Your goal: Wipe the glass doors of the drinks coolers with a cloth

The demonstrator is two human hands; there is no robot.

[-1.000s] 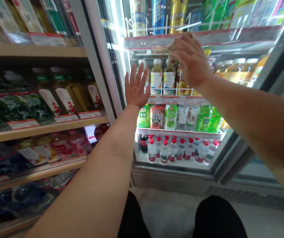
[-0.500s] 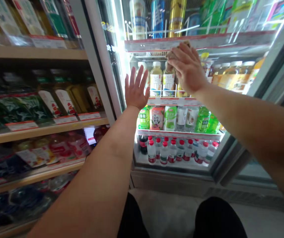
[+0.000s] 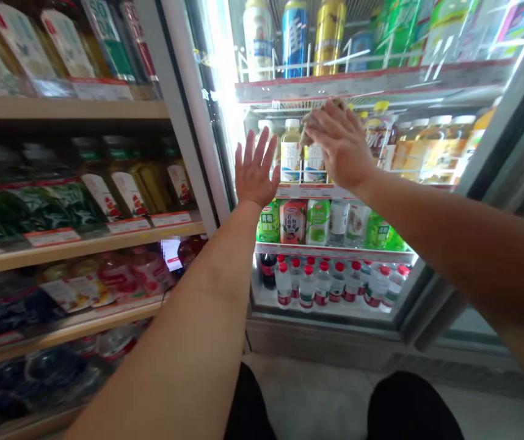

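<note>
My left hand [image 3: 255, 171] lies flat with fingers spread against the glass door [image 3: 427, 201] of a lit drinks fridge, near the door's left edge. My right hand [image 3: 339, 146] presses a brownish cloth [image 3: 313, 119] against the same glass, a little higher and to the right, in front of the shelf of pale tea bottles [image 3: 291, 153]. Only the cloth's upper edge shows past my fingers. Behind the glass are rows of green bottles [image 3: 317, 221] and small red-capped water bottles [image 3: 321, 282].
Wooden shelves [image 3: 83, 247] with packaged drinks and bags stand to the left of the fridge. Cans [image 3: 294, 36] fill the fridge's top shelf. The door's metal frame [image 3: 495, 159] runs down the right. My dark trouser legs [image 3: 408, 409] are over a pale floor.
My right hand with the cloth has slid down and slightly left on the glass. The left hand has stayed flat on the door; the view shifted a little.
</note>
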